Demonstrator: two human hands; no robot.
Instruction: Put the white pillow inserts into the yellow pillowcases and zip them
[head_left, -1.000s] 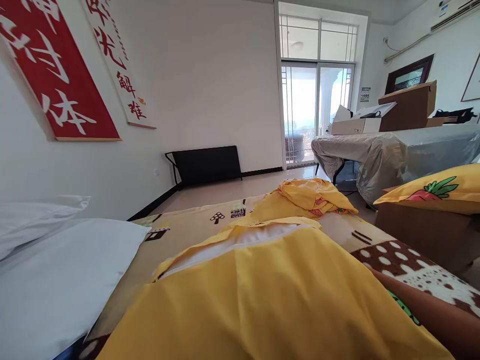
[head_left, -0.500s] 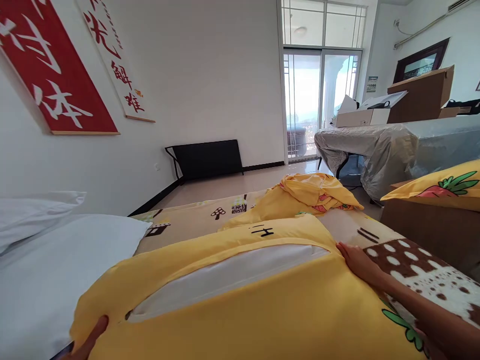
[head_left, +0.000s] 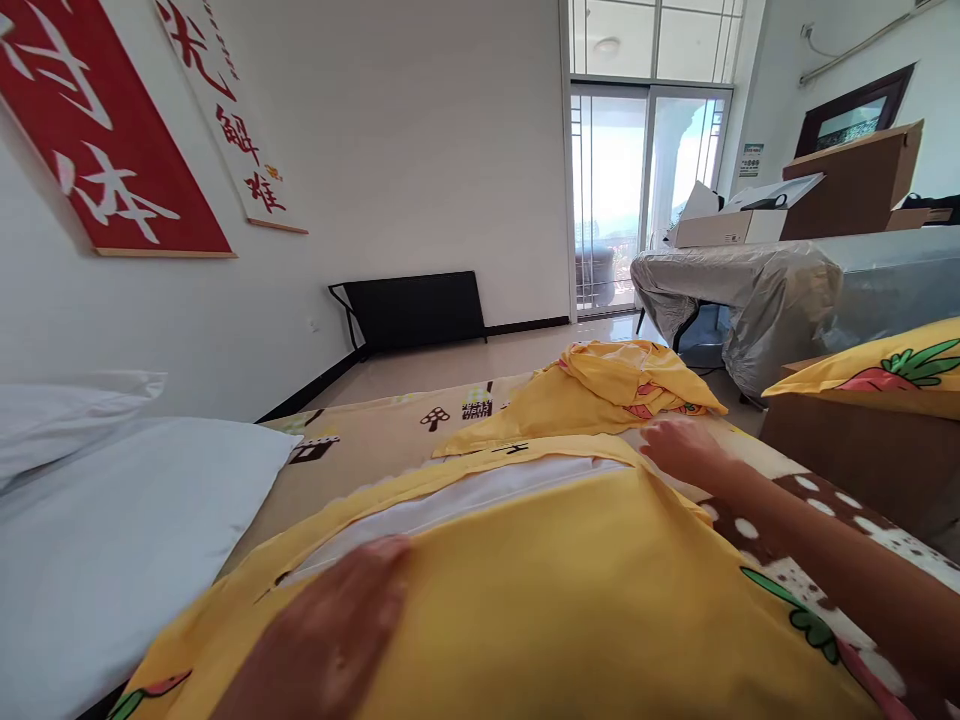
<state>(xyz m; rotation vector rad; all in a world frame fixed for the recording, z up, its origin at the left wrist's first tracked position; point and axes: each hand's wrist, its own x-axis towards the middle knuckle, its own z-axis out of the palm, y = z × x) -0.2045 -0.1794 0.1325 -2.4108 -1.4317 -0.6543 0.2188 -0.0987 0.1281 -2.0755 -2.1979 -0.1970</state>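
Note:
In front of me lies a yellow pillowcase (head_left: pixel 540 600) with carrot prints near its sides and a white pillow (head_left: pixel 450 497) inside it. The white shows through a long slit across the upper side. My left hand (head_left: pixel 322 640), smeared by motion, is over the near left part of the pillowcase, fingertips by the slit's lower edge; its grip is unclear. At the far right corner, my right hand (head_left: pixel 682 450) has its fingers curled onto the pillowcase by the end of the slit.
Beyond it, a crumpled yellow cloth (head_left: pixel 600 385) rests on a patterned blanket (head_left: pixel 397 420). White pillows (head_left: pixel 150 540) lie at left. Another yellow pillow (head_left: pixel 885 370) sits at right on a brown box (head_left: pixel 840 450). A plastic-covered table (head_left: pixel 742 290) holds cartons (head_left: pixel 855 185).
My left hand has left the near left corner and moved right and inward over the pillowcase. My right hand has shifted up to the far corner. The pillowcase lies flatter, its slit narrower.

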